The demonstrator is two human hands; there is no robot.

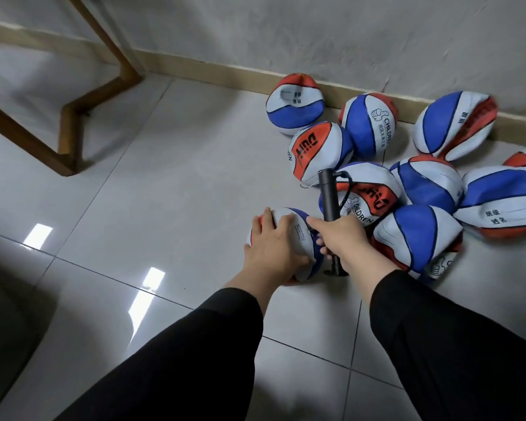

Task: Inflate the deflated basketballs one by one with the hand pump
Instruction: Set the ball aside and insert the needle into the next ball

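Observation:
A deflated red, white and blue basketball [298, 235] lies on the tiled floor in front of me. My left hand [271, 250] rests over its top with fingers spread and curved round it, holding it down. My right hand [343, 238] grips the black hand pump [328, 192] around its lower barrel. The pump stands nearly upright beside the ball, its T-handle low near the floor and its hose end up top. Where the hose or needle ends is hidden.
Several more deflated basketballs [419, 235] are piled to the right along the beige skirting board [225, 71] and wall. A wooden furniture leg [70, 135] stands at the left. Bare floor tiles [164, 208] stretch left of the ball.

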